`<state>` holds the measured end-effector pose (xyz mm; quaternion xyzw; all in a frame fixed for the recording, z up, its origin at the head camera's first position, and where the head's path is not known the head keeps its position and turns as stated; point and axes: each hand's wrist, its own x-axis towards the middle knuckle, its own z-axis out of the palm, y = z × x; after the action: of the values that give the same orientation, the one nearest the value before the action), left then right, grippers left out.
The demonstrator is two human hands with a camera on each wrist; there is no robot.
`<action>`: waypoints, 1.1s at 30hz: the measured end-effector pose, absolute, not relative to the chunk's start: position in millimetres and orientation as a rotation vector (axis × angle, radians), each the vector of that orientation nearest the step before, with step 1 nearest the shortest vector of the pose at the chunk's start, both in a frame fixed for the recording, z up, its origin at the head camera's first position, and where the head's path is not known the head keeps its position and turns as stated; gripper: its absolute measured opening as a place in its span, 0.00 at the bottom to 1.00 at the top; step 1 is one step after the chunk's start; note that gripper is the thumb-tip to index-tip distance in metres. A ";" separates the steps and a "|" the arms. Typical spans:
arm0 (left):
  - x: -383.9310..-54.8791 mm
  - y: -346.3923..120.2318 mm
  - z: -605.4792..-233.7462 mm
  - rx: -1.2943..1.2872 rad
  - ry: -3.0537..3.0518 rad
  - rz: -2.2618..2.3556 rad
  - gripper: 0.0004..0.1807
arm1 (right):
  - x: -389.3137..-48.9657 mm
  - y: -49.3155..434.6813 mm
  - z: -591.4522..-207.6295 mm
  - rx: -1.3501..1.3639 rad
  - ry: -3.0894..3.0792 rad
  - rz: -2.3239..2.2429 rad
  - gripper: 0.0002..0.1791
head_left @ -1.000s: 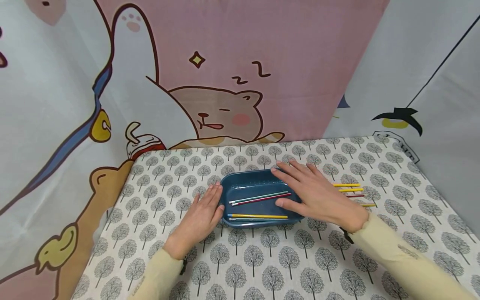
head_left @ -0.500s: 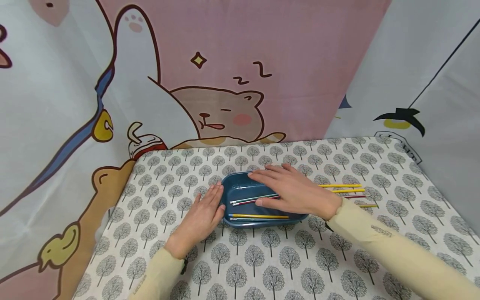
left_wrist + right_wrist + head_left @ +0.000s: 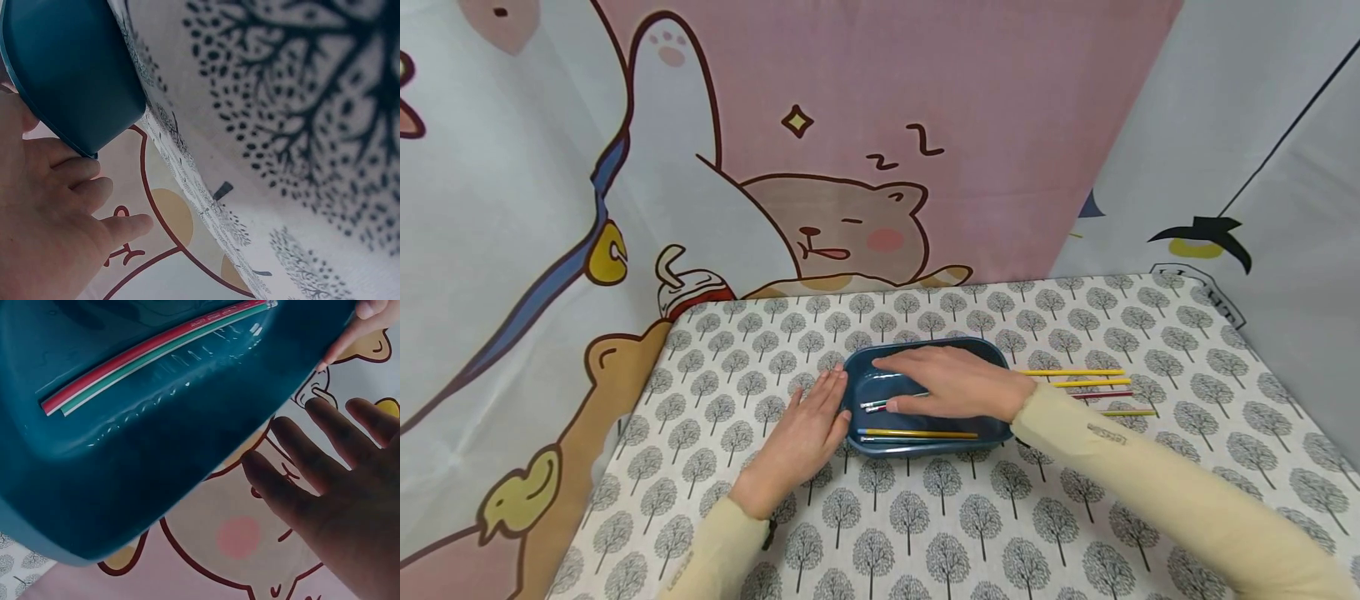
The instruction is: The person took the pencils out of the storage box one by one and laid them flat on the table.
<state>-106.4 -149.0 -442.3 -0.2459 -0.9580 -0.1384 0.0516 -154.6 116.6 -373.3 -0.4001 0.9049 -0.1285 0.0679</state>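
Note:
A dark blue rectangular tray [image 3: 880, 385] rests on the tree-print cloth. My left hand [image 3: 805, 432] lies at its left end, fingers extended along the rim; the left wrist view has these fingers [image 3: 81, 169] right at the tray's edge. Above the tray, my right hand [image 3: 958, 382] stretches leftward with spread fingers and nothing in its grasp. It partly covers a red pencil [image 3: 150, 353] and a green pencil [image 3: 165, 364] on the tray floor. Nearer the front wall lie a yellow pencil [image 3: 917, 433] and a dark green pencil [image 3: 910, 440].
Right of the tray, several pencils lie on the cloth: yellow pencils [image 3: 1090, 383] and a dark red pencil [image 3: 1108, 393], partly behind the right forearm. A curtain with cartoon animals [image 3: 865, 225] hangs behind the table's far edge.
My right hand has moved left from the tray's right end to over its middle, now covering much of the red and green pencils. The left hand stays at the left rim.

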 end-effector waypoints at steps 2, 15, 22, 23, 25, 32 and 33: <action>-106.3 -148.8 -442.5 -0.748 -2.913 -0.424 0.32 | -157.4 114.7 -375.5 -1.181 2.718 -0.370 0.38; -105.7 -149.7 -442.2 -0.750 -2.918 -0.424 0.32 | -173.6 106.1 -385.7 -1.172 2.630 -0.358 0.39; -105.8 -150.4 -442.2 -0.756 -2.909 -0.432 0.32 | -180.3 100.1 -389.4 -1.177 2.611 -0.355 0.34; -105.9 -150.4 -442.1 -0.756 -2.911 -0.434 0.32 | -181.0 99.3 -390.2 -1.175 2.608 -0.358 0.34; -105.9 -150.3 -442.0 -0.758 -2.908 -0.435 0.32 | -182.5 97.9 -391.8 -1.171 2.605 -0.360 0.33; -106.2 -149.2 -442.5 -0.760 -2.893 -0.448 0.31 | -185.7 93.3 -400.5 -1.167 2.553 -0.385 0.29; -106.2 -149.1 -442.4 -0.762 -2.890 -0.452 0.31 | -185.8 93.0 -402.1 -1.162 2.549 -0.381 0.29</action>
<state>-106.2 -149.1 -442.4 -0.2515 -0.9544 -0.1492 0.0596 -185.8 93.0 -402.1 -0.4061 0.8904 -0.1333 0.1566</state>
